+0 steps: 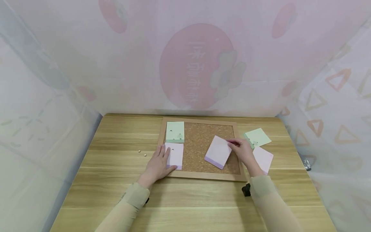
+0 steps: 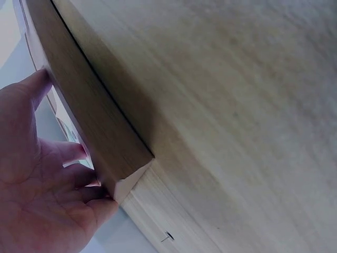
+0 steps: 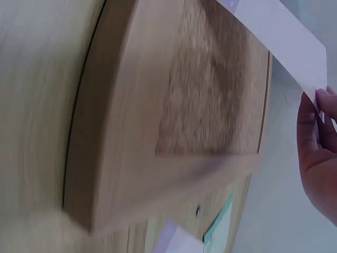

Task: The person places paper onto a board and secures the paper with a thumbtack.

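A cork board (image 1: 195,151) in a wooden frame lies on the table. My right hand (image 1: 242,151) pinches the edge of a pale pink note sheet (image 1: 218,152) with a purple strip; in the right wrist view the sheet (image 3: 284,39) tilts above the cork. Along the board's left side sit a green note (image 1: 175,130) and, below it, another pink note (image 1: 178,156), each with a thumbtack near its top. My left hand (image 1: 156,165) rests on the left frame edge and the lower note, fingers spread. In the left wrist view its fingertips touch the frame (image 2: 100,105).
Two thumbtacks (image 1: 142,153) lie on the table left of the board. To the right are a loose green note (image 1: 259,137) and a pink note (image 1: 264,158), partly behind the right forearm. A printed cloth (image 1: 130,87) hangs behind the table's far edge.
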Demonstrator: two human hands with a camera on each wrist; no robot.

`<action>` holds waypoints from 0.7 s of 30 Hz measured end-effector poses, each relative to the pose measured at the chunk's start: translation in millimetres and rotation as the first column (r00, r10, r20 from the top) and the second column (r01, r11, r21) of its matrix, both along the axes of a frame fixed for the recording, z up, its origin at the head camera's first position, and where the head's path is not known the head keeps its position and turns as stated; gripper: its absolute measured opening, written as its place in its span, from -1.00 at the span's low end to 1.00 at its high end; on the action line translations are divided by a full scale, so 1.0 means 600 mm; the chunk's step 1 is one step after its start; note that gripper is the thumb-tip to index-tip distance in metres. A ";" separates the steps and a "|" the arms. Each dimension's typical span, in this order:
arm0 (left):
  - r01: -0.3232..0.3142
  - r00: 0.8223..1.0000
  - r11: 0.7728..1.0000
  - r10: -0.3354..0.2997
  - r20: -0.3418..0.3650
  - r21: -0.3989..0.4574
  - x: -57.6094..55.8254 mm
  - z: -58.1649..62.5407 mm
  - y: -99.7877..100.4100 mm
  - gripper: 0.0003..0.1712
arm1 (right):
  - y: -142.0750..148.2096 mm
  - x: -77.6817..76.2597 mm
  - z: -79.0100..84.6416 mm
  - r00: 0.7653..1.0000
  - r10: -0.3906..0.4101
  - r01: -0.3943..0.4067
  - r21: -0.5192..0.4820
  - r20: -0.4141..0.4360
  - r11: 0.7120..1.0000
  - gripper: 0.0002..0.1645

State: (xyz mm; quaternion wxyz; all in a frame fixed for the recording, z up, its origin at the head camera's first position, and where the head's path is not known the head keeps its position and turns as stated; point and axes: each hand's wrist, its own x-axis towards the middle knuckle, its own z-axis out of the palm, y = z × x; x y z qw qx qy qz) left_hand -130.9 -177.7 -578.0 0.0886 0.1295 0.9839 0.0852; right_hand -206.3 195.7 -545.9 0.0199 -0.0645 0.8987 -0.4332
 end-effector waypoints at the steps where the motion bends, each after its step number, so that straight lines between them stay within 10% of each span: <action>1: 0.001 1.000 1.000 -0.001 0.000 -0.003 0.000 0.000 0.000 0.05 | -0.010 -0.001 -0.001 1.000 0.012 -0.012 -0.005 0.004 1.000 -0.72; 21: -0.008 1.000 1.000 0.008 0.023 0.003 0.004 0.006 0.005 0.06 | -0.131 -0.010 -0.029 0.993 0.115 -0.112 0.108 -0.025 0.988 -0.73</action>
